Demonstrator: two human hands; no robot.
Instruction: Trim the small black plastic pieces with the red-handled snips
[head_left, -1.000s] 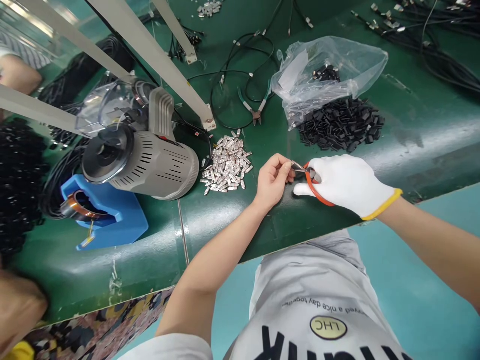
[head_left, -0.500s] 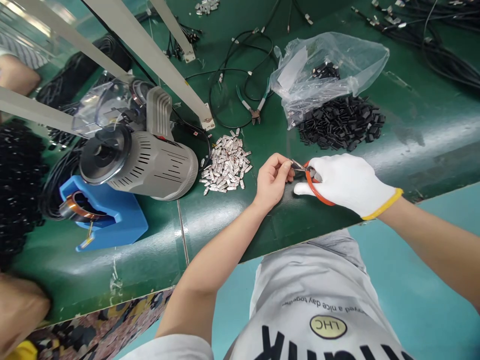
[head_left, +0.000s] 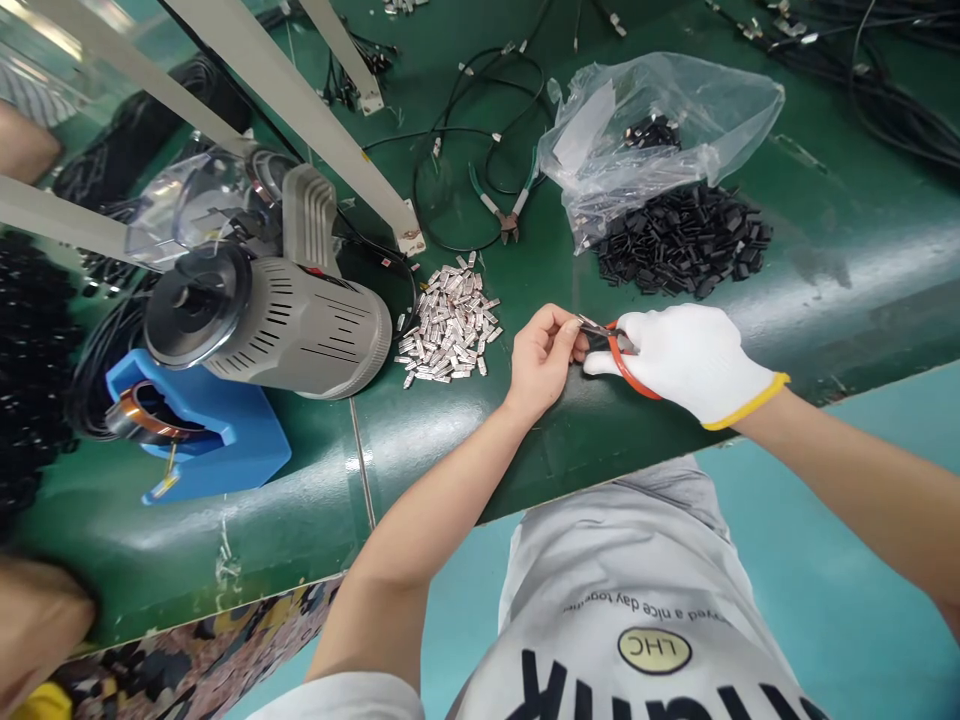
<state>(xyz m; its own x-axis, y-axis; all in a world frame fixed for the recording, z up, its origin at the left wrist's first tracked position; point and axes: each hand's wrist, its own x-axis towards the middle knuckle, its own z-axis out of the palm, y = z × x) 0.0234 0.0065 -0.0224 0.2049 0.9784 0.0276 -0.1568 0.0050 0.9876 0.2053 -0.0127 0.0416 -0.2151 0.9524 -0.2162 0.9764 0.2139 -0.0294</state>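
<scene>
My bare left hand point(head_left: 541, 358) rests near the front edge of the green table point(head_left: 450, 450), its fingers pinched on a small part that I cannot make out. My right hand point(head_left: 694, 360), in a white glove with a yellow cuff, grips red-handled pliers point(head_left: 626, 368). The pliers' metal jaws point(head_left: 592, 328) meet my left fingertips. A pile of small silver metal shells point(head_left: 450, 325) lies just left of my left hand.
A grey cylindrical machine point(head_left: 270, 315) lies at left above a blue tape holder point(head_left: 202, 440). A clear bag point(head_left: 660, 130) spills black plastic pieces point(head_left: 682, 245) at the back right. Green-handled cutters point(head_left: 502, 205), black cables and slanted metal rails point(head_left: 285, 95) lie further back.
Both hands have stayed together at the table edge. The view has shifted slightly, so everything sits a little further left and up.
</scene>
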